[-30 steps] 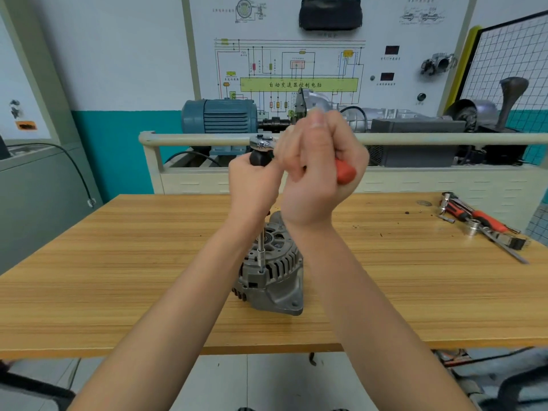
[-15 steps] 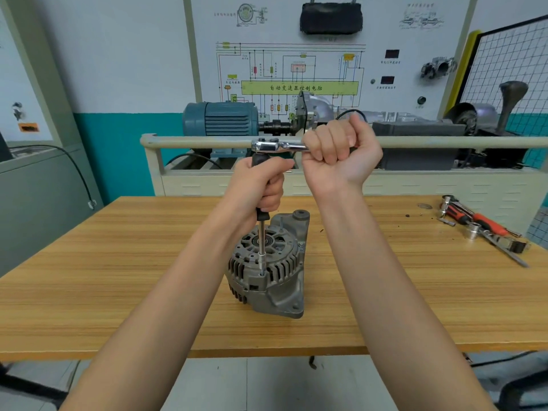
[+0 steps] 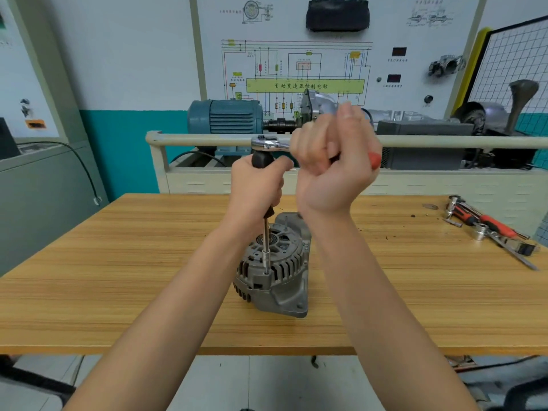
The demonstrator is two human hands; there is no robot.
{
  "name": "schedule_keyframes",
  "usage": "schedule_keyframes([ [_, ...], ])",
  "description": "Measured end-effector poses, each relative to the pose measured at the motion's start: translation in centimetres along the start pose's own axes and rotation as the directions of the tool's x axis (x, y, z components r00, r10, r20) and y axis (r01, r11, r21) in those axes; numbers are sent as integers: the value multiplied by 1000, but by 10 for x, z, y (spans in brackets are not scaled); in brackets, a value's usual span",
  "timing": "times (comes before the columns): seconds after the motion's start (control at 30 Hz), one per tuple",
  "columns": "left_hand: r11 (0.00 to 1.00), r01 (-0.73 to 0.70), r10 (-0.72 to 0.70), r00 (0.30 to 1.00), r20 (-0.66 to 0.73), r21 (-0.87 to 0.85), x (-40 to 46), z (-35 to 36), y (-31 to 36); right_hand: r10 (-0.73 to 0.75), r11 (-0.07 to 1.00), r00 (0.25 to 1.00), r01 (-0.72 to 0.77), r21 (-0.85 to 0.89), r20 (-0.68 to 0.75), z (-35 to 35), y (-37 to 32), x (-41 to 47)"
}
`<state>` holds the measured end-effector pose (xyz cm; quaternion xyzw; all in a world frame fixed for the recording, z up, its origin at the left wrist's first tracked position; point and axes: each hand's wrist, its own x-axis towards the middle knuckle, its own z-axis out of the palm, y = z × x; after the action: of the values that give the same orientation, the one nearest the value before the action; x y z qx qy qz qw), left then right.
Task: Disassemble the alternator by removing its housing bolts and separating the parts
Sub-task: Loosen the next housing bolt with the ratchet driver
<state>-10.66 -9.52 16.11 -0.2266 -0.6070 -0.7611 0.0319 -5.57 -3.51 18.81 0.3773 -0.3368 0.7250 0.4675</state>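
Alternator [image 3: 274, 272] was still 1 piece on the workbench [image 3: 124, 262], so basically early days: left hand [image 3: 257, 185] gripped the black extension handle [image 3: 261, 159], right hand [image 3: 335, 164] wrapped the ratchet [image 3: 268, 143], socket on a housing bolt [image 3: 266, 272] near 6 o'clock.

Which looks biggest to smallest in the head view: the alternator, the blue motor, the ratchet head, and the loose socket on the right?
1. Alternator and blue motor: similar on screen; the motor sits farther back, so unranked.
2. Ratchet head.
3. Loose socket.
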Motion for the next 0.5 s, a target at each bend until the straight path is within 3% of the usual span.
schedule_keyframes([
  [0.07, 1000, 26, -27, 992, 125, 8, 2, -8, 2, 202, 962, 978, -189, 194, -45, -13, -4, 12],
  [0.13, 999, 26, -31, 975, 221, 29, 4, -14, 5, 392, 860, 917, -337, 383, -75, -27, -3, 21],
  [0.3, 999, -2, 20, 936, 350, -51, 2, -9, 4, 634, 586, 768, -404, 702, -87, -51, 11, 34],
  [0.37, 997, 31, -4, 938, 346, -72, 2, -6, 3, 644, 575, 758, -390, 720, -103, -54, 11, 34],
  [0.5, 997, 46, -33, 974, 224, -53, 4, -1, 2, 543, 712, 822, -344, 612, -170, -43, 0, 27],
])
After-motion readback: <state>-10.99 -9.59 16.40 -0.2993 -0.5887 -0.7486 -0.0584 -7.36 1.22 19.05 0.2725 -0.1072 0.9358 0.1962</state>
